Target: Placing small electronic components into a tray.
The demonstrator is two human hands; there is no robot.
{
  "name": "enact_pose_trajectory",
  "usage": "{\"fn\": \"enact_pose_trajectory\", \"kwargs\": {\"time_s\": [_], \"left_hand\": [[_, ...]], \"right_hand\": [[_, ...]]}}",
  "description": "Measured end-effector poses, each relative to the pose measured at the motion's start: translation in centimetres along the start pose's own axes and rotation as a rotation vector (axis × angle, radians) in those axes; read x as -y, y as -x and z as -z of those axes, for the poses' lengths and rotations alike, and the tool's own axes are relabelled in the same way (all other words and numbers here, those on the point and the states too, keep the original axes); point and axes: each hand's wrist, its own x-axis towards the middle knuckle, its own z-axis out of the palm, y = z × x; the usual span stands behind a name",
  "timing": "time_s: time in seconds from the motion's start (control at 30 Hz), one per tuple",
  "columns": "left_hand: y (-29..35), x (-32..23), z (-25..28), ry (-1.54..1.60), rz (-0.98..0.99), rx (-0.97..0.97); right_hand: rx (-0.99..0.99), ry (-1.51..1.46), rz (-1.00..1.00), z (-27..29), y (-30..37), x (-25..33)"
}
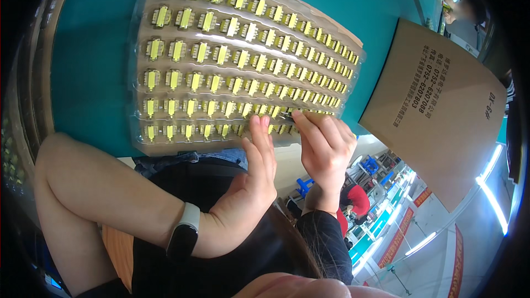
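Observation:
A clear plastic tray (144, 144) holds rows of small transformer-like parts with yellow tape (195, 81) and pins along their sides. My left hand (251, 179) is at the tray's near edge, fingers stretched out, their tips at the parts in the nearest rows. Just right of it, my right hand (328, 143) is closed in a pinch over the same rows. A thin dark metal tip shows by its fingertips; most of what it grips is hidden by the fingers.
The tray lies on a green table (91, 71). A printed brown cardboard flap (430, 93) rises to the right. Stacked trays (25, 77) stand at the far left. Farther off are a person in red (358, 199), blue stools (305, 187) and another person at top right.

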Motion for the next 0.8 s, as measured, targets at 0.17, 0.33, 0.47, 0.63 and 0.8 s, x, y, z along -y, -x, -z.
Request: {"fn": "enact_pose_trajectory", "kwargs": {"time_s": [0.17, 0.33, 0.47, 0.63, 0.8], "left_hand": [[0.00, 0.00, 0.17, -0.006, -0.001, 0.010], [0.40, -0.10, 0.22, -0.009, 0.013, 0.053], [0.35, -0.11, 0.38, -0.013, 0.007, 0.071], [0.26, -0.33, 0.24, -0.008, 0.012, 0.057], [0.43, -0.22, 0.32, -0.012, -0.002, 0.074]], "right_hand": [[0.026, 0.005, -0.017, 0.32, -0.19, 0.26], [0.028, -0.017, -0.040, 0.06, 0.13, 0.27], [-0.001, -0.034, -0.043, -0.09, 0.44, 0.14], [-0.010, -0.039, -0.045, -0.24, 0.59, 0.03], [-0.003, -0.045, -0.056, -0.41, 0.71, 0.15]]}}
